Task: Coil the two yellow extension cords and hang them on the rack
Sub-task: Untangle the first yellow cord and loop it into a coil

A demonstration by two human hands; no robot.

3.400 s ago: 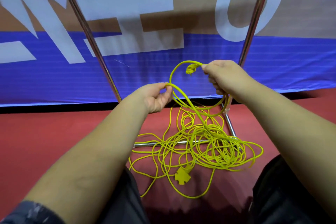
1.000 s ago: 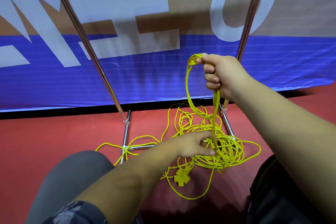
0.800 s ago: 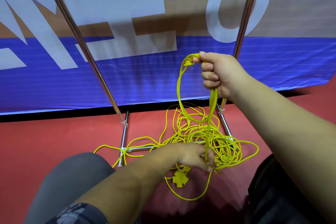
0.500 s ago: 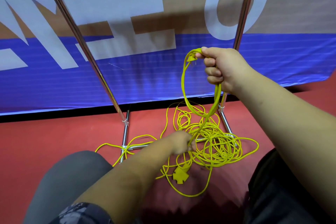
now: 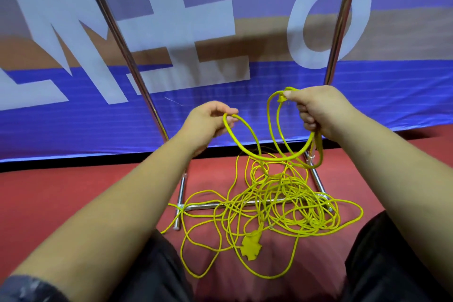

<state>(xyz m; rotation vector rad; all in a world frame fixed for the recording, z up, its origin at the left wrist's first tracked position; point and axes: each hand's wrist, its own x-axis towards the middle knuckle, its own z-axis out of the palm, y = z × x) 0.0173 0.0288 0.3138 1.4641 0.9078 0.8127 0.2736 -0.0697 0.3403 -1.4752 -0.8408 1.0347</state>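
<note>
In the head view, the thin yellow extension cord (image 5: 291, 208) lies in a loose tangle on the red carpeted floor (image 5: 61, 191). It spreads over the base bar of the chromed tube rack (image 5: 117, 32), and its flat cross-shaped yellow socket (image 5: 250, 247) lies nearest the person. The right hand (image 5: 316, 108) is clenched round a few raised loops. The left hand (image 5: 208, 122) pinches one strand that sags across to them.

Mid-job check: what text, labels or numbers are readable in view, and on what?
"O": large white letter on the blue banner behind the rack.
The other white banner letters, left of it: cropped and blurred, unreadable.
No print can be made out on the yellow cords or their socket block.
</note>
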